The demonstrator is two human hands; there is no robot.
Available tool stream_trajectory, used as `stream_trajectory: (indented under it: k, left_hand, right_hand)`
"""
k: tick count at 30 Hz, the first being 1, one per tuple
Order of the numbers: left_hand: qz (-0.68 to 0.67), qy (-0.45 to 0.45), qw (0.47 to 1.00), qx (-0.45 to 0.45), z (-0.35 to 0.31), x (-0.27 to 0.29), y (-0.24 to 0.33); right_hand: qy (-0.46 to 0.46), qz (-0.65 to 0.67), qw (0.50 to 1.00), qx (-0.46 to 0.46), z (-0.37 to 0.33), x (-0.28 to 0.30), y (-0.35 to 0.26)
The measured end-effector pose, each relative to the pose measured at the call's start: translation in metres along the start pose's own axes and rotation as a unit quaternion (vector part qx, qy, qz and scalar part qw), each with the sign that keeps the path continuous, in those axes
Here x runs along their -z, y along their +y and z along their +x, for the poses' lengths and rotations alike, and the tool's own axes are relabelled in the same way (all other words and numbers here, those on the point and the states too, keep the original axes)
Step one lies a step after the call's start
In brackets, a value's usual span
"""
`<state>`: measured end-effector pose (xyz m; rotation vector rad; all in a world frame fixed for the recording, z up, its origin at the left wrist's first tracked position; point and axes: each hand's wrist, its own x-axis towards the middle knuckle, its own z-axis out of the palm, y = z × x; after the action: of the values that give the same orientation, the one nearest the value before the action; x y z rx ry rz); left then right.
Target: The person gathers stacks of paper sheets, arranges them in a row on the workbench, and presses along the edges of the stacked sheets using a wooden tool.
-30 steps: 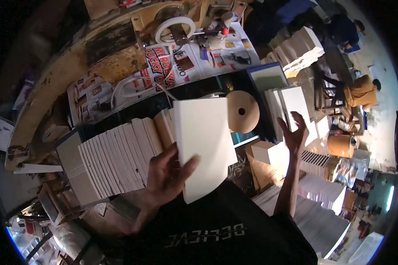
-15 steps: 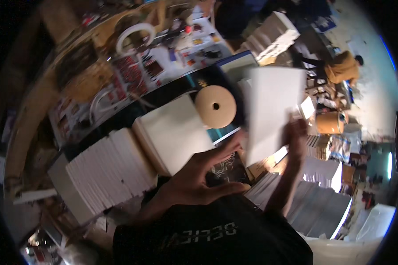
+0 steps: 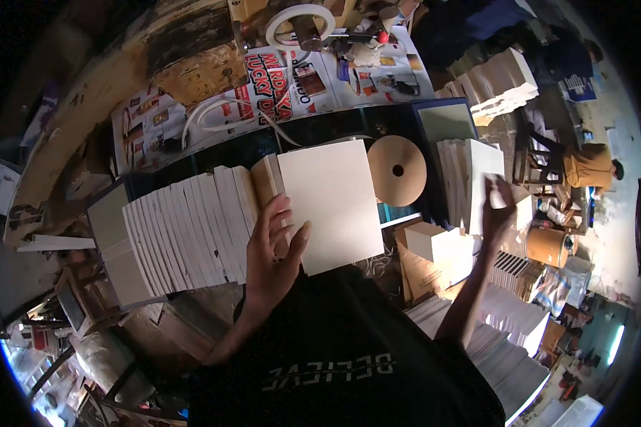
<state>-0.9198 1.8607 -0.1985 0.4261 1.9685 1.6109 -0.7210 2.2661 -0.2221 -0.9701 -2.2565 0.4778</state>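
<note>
My left hand (image 3: 272, 245) is at the lower left edge of a white-faced book block (image 3: 335, 203). Its thumb lies on the face and the fingers curve along the side, gripping it. This block leans at the right end of a long row of book blocks (image 3: 192, 231) standing on edge. My right hand (image 3: 500, 206) is out to the right, fingers curled at the right edge of another white book block (image 3: 483, 178). That block stands against a short group of similar blocks (image 3: 454, 181). Some right fingertips are hard to make out.
A brown round roll with a centre hole (image 3: 397, 171) lies between the two groups. Grey boards (image 3: 124, 245) stand at the row's left end. White tape (image 3: 217, 117) trails over printed sheets (image 3: 377, 67). Paper stacks (image 3: 506, 370) lie lower right. A person (image 3: 590, 167) sits beyond.
My right hand has carried a white block rightward and down to the short group. My left hand has moved from an open pose in mid-air to the row's front block. The view has turned.
</note>
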Motion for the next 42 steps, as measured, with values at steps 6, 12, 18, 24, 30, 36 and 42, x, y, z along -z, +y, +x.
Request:
stream_trajectory:
  k: [6, 12, 18, 24, 30, 36, 42]
  left_hand:
    - [-0.148, -0.063, 0.979, 0.123, 0.004, -0.014, 0.011]
    - [-0.187, -0.095, 0.966, 0.153, 0.001, -0.024, 0.007]
    - [-0.212, -0.051, 0.963, 0.158, 0.009, -0.028, 0.022]
    - [-0.257, -0.046, 0.954, 0.149, 0.007, -0.019, -0.007]
    - [-0.262, -0.201, 0.934, 0.133, 0.005, -0.028, 0.001]
    - [-0.215, -0.196, 0.948, 0.128, 0.012, -0.04, 0.006]
    - [-0.162, -0.088, 0.973, 0.135, 0.011, -0.043, 0.017]
  right_hand:
    - [-0.398, 0.443, 0.787, -0.163, -0.11, -0.086, -0.108]
    - [-0.324, 0.127, 0.929, 0.126, -0.124, -0.095, -0.139]
    - [-0.382, 0.247, 0.876, -0.161, -0.108, -0.071, -0.147]
    - [-0.291, 0.346, 0.861, -0.234, -0.082, -0.022, -0.201]
    - [-0.319, 0.417, 0.78, -0.341, -0.086, -0.024, -0.155]
    - [-0.329, 0.395, 0.793, -0.329, -0.092, -0.027, -0.138]
    - [-0.265, 0.299, 0.832, -0.384, -0.08, 0.009, -0.18]
